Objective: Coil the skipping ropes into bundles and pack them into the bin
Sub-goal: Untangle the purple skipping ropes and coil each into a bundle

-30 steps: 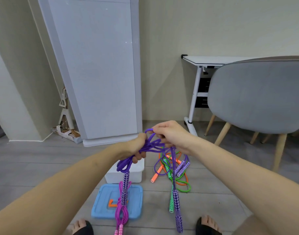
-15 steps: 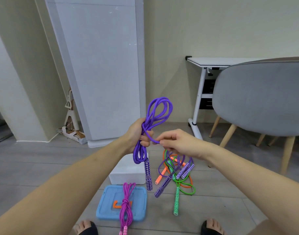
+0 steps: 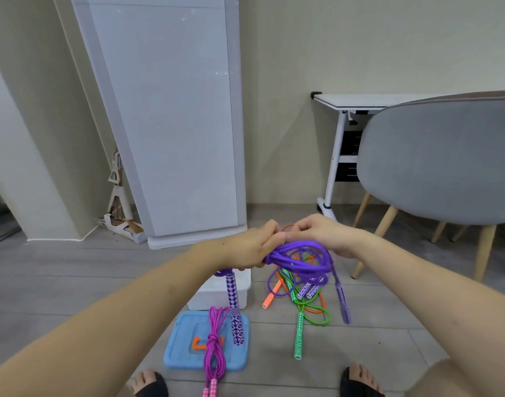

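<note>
Person is standing, both hands working the purple rope (image 3: 298,260) at waist height. Half a second ago the left hand (image 3: 250,249) was holding the coil upright, loops standing tall; now the loops are lying flat between the hands, and the right hand (image 3: 320,234) has come in tight against the left. Looks like the wrap-and-tie step, so the bundle is probably nearly closed.

Grips: left hand's grip is clamping around the gathered strands; right hand's grip is curling onto the top of the loops, fingertips partly hidden. One purple handle (image 3: 234,306) is hanging straight down below the left hand, the other (image 3: 342,303) is swinging, blurred, on the right.

The floor is carrying the rest: a pink rope (image 3: 215,343), already bundled, is lying across the blue lid (image 3: 176,343); the white bin (image 3: 217,293) is sitting just behind it, mostly hidden by the left forearm. A loose tangle of green, orange and purple ropes (image 3: 298,299) is waiting beside the bin. Judging by that, most of the job is still ahead.

Room: grey plank floor, grey chair (image 3: 440,164) and white counter (image 3: 360,100) at right, tall white panel (image 3: 171,116) against the wall.
</note>
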Demonstrator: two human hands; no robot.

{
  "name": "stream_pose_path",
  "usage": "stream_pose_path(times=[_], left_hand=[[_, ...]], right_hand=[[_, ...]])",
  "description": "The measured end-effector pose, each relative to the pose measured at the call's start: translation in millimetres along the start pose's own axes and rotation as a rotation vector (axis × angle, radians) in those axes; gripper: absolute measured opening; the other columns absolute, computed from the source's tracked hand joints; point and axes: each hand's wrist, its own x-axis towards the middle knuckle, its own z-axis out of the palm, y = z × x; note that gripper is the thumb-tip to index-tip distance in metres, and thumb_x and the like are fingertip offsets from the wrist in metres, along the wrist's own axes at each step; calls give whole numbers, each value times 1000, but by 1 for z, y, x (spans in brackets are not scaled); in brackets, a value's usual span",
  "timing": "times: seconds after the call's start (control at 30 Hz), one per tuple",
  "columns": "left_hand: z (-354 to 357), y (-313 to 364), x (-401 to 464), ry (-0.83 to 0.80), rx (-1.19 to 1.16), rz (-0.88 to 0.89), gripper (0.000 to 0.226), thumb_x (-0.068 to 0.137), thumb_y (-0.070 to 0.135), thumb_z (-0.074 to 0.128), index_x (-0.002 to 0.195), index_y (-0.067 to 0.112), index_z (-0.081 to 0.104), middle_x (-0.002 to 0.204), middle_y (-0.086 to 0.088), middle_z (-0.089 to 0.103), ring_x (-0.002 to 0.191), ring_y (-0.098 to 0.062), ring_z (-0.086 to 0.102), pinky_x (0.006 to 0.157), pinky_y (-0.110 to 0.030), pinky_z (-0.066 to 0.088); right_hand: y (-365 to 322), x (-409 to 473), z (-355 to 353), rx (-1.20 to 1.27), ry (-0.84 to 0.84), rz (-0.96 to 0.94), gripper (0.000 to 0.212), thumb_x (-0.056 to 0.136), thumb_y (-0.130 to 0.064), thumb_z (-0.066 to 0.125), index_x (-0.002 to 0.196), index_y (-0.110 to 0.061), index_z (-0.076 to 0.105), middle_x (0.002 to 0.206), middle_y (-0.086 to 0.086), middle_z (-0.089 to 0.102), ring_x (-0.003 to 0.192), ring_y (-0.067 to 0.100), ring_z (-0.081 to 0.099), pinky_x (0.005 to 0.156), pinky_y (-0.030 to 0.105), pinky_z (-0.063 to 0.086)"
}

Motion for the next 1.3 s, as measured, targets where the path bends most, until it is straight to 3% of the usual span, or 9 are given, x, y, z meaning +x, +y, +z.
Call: stream_pose_path(times=[0.1,0.2,0.33,0.53,0.77,0.87,1.07,1.17,1.3], left_hand=[[5,-14,6,82,95,-10,41,107,50,26,109,11,38,78,-11,59,58,-18,53,48,-19,38],[15,-29,12,140,-13,-129,32,106,50,21,97,23,37,77,-5,44,55,-22,47,49,-33,40],[28,-42,21,150,-439,-324,64,89,79,4,75,21,28,61,-3,26,48,-16,18,47,-24,19],[37,-46,32,141,-701,-453,70,94,74,-2,69,18,31,51,0,25,44,-13,15,40,-17,16],[19,-51,37,268,-1067,-432,33,96,27,27,65,18,35,53,0,24,39,-12,16,37,-17,19],[2,-41,31,236,-1196,-368,39,100,30,33,63,20,32,53,2,22,38,-8,14,39,-17,13],[-8,-15,14,-127,-931,-245,51,107,44,27,61,21,37,55,3,20,47,-11,8,42,-22,11],[-6,-11,10,-299,-694,-265,47,105,37,25,62,22,34,54,3,20,47,-12,8,41,-22,10],[9,-7,7,-355,-262,-262,29,99,32,25,73,22,35,59,2,25,51,-13,14,44,-24,15]], right_hand=[[-16,3,13,0,100,-47,26,91,-33,75,71,-17,70,64,0,59,59,12,51,55,25,40],[-31,3,27,-146,190,-119,22,93,-27,68,74,-17,73,67,2,64,62,12,51,62,29,42],[-37,2,38,-405,232,-170,20,91,-27,58,76,-24,71,75,2,72,69,19,62,68,36,51],[-43,-9,52,-798,226,-238,22,95,-31,49,92,-26,70,87,0,67,82,30,63,66,36,49],[-37,-14,57,-281,67,-207,31,102,-13,48,74,-5,60,53,-10,54,46,5,40,49,21,32],[-20,-14,47,-166,27,-165,25,101,-16,53,86,-3,68,56,-12,55,50,6,41,49,21,34],[10,-5,18,-35,-52,-106,25,98,-36,65,79,-20,64,67,-1,48,58,18,39,51,32,34],[12,-8,4,-176,-70,-124,26,93,-27,67,87,-2,64,71,8,49,68,23,40,61,40,38],[0,-5,7,-357,-62,-67,37,86,-51,72,69,-18,66,68,1,53,66,13,45,62,39,45]])
